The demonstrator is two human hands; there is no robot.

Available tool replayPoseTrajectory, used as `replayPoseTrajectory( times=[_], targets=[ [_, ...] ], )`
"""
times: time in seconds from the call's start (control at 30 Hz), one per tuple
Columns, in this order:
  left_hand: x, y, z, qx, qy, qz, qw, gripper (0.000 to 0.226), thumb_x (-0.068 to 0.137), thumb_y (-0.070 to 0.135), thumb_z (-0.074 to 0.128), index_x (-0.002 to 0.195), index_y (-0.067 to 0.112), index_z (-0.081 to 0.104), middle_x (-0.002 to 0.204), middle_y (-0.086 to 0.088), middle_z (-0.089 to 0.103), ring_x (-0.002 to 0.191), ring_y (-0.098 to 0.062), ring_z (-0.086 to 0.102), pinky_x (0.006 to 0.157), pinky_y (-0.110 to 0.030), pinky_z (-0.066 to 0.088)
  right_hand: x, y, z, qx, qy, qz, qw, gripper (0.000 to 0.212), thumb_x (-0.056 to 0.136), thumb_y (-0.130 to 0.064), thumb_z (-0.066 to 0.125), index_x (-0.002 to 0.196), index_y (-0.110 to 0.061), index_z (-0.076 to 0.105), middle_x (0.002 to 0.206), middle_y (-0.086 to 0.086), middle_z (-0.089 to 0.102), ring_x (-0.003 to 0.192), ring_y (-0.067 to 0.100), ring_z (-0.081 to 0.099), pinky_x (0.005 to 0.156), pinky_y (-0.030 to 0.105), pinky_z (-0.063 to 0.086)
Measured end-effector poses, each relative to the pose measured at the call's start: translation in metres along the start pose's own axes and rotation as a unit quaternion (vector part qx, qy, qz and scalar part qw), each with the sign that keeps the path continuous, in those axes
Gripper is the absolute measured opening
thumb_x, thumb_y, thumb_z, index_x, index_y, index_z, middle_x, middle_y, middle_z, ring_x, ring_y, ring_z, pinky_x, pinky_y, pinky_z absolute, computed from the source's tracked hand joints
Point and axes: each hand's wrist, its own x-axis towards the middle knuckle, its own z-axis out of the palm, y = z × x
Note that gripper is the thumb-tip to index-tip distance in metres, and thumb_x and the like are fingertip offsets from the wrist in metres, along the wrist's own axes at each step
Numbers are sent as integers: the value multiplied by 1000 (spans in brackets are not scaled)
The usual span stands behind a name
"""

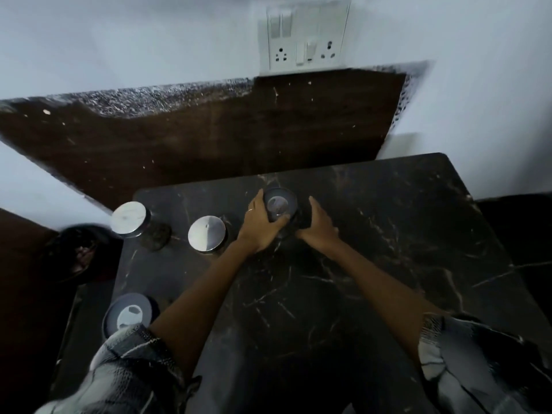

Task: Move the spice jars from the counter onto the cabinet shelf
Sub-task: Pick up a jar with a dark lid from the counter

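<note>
Left hand [259, 224] wraps its fingers round the far jar [280, 206] on the dark counter [388, 234], right hand [317, 224] spread beside it to steady the lift, three jars waiting left.

No writing, label, brand or number can be read anywhere. The jar lids [206, 233] are plain shiny metal with only reflections on them, and the switch and socket plate [307, 37] on the wall carries no legible marking. The picture is dim and somewhat blurred, so any fine print is lost.
</note>
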Motion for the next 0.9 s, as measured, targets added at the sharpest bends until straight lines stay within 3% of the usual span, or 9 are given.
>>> replayPoseTrajectory(
  times=[0.07, 0.17, 0.4, 0.53, 0.77, 0.9],
  targets=[
    [-1, -9, 5, -51, -18, 4, 999, 101, 80, 25, 74, 151, 13, 2, 153, -11, 27, 139, -23, 31, 110, -29, 27, 2, 0, 10, 30, -45, 12, 998, 100, 74, -24, 71, 149, -30, 5, 156, 5, 22, 141, 31, 24, 113, 57, 20],
    [2, -19, 10, -54, -7, 23, 998, 107, 74, 18, 78, 150, 15, 3, 151, -11, 29, 137, -22, 33, 110, -29, 29, 3, 0, 21, 81, -81, 17, 993, 94, 73, -14, 68, 148, -30, 14, 151, 7, 32, 138, 34, 31, 111, 56, 27],
    [9, -25, 16, -20, 46, 33, 998, 106, 66, 29, 84, 147, 18, 16, 147, -9, 36, 133, -23, 38, 108, -36, 36, 0, 2, 31, 110, -74, 11, 991, 84, 75, -4, 59, 146, -29, 22, 150, 7, 33, 138, 34, 30, 112, 55, 27],
    [4, -22, 16, -33, 81, 23, 996, 98, 59, 37, 87, 137, 20, 30, 138, -5, 46, 124, -22, 48, 94, -27, 40, -2, 4, 31, 126, -52, 15, 991, 80, 75, -1, 55, 143, -32, 28, 146, 6, 40, 134, 30, 37, 109, 53, 34],
    [1, 21, -12, -56, 102, 56, 992, 98, 56, 46, 87, 135, 25, 32, 135, 0, 49, 119, -15, 50, 97, -30, 42, -3, -11, 2, 185, 53, -36, 981, 62, 80, 7, 47, 133, -25, 49, 137, 4, 52, 128, 23, 46, 107, 45, 39],
    [0, 62, -51, -71, 89, 92, 989, 99, 53, 54, 84, 134, 29, 32, 133, 2, 50, 113, -12, 50, 96, -33, 45, -20, -48, -39, 292, 122, -80, 945, 30, 90, -4, 50, 112, -19, 63, 110, 0, 64, 107, 18, 59, 80, 21, 47]
  ],
)
